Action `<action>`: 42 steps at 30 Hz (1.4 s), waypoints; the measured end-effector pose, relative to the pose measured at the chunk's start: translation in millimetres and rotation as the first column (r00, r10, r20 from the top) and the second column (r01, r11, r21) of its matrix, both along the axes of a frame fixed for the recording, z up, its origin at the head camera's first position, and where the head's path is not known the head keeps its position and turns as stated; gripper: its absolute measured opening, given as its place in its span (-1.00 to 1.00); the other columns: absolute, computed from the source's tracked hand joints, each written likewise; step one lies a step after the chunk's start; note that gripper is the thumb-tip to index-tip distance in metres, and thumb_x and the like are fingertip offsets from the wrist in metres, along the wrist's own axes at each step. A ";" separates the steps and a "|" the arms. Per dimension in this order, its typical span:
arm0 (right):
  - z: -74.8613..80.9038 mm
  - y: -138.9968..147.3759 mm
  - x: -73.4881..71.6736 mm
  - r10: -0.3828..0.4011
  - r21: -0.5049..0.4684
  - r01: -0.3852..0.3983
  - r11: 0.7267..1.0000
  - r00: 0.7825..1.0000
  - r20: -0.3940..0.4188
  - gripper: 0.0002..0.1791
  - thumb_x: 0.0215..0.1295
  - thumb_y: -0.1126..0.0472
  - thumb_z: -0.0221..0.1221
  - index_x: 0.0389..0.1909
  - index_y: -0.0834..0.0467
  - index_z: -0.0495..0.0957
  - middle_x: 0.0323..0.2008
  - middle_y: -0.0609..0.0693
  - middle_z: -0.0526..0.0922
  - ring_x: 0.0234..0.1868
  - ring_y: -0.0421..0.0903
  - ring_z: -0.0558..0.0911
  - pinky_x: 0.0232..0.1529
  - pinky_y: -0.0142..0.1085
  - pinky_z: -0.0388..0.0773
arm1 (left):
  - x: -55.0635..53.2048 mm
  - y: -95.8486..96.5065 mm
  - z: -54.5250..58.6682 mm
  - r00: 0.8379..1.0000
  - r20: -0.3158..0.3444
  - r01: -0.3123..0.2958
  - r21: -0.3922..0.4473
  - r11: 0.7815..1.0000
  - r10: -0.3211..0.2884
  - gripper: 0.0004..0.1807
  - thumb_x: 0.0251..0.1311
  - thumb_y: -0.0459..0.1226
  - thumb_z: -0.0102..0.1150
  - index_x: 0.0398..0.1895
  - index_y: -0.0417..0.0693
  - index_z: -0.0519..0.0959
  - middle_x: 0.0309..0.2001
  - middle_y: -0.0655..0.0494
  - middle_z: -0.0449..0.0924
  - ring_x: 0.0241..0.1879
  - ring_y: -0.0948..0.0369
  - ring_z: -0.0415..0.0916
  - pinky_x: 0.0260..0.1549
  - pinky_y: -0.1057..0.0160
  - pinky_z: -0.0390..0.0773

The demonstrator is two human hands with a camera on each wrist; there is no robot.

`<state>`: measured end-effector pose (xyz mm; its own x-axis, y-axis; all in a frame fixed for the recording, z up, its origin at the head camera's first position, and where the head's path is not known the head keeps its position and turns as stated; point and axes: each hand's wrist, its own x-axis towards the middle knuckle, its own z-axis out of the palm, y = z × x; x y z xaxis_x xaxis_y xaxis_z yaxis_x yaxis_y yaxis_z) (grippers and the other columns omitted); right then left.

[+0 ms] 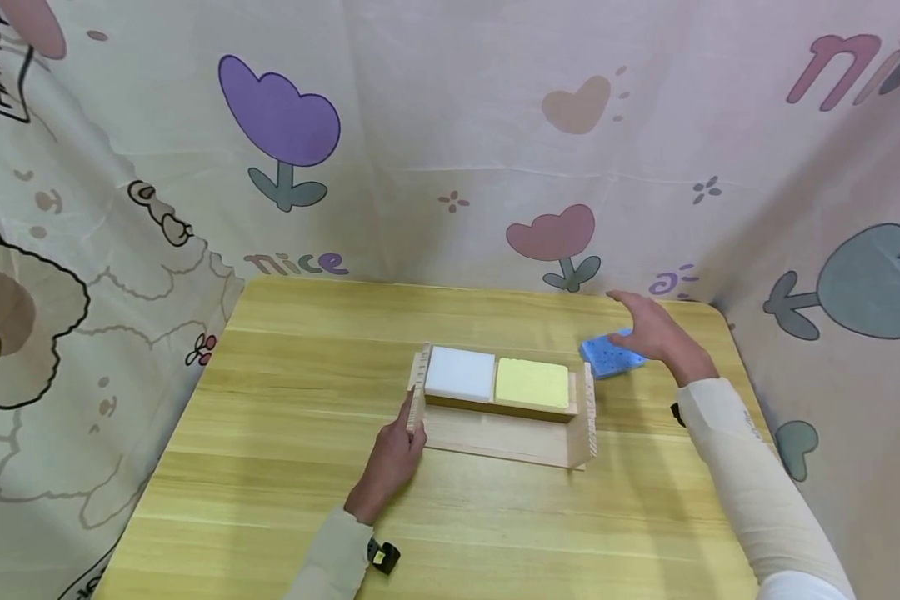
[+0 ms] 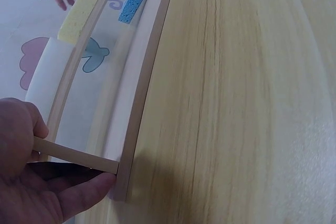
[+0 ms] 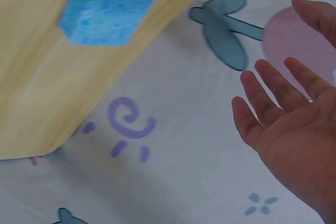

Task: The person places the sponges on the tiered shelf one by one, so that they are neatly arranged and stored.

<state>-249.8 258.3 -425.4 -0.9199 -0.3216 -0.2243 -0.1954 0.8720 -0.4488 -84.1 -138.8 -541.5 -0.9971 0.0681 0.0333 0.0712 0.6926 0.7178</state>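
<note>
A small two-tier wooden rack (image 1: 495, 437) stands on the table, with a white sponge block (image 1: 461, 373) and a yellow sponge (image 1: 532, 383) side by side on its upper tier. My left hand (image 1: 392, 458) grips the rack's left end panel (image 2: 79, 157), thumb on one side and fingers on the other. Right of the rack, a blue sponge (image 1: 612, 357) lies flat on the table. My right hand (image 1: 654, 332) is raised over the blue sponge, overlapping its right end in the head view. In the right wrist view its fingers (image 3: 281, 90) are spread, with nothing in them.
The light wooden table (image 1: 270, 467) carries the rack near its middle. A printed cloth (image 1: 420, 108) hangs behind the table's far edge and along both sides. The rack's right end panel (image 1: 591, 417) stands close to the blue sponge.
</note>
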 end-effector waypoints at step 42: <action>-73.2 24.3 -8.6 -0.094 0.122 0.075 0.990 0.982 0.162 0.06 -0.14 0.26 0.42 0.43 0.22 0.07 0.42 0.40 -0.09 0.38 0.43 -0.07 0.26 0.36 -0.10 | 3.1 1.7 1.0 1.000 0.009 -0.007 -0.003 1.000 0.007 -0.36 0.35 -0.31 -0.10 0.46 -0.21 0.03 -0.34 -0.29 0.63 -0.64 0.33 0.33 -0.64 0.38 0.38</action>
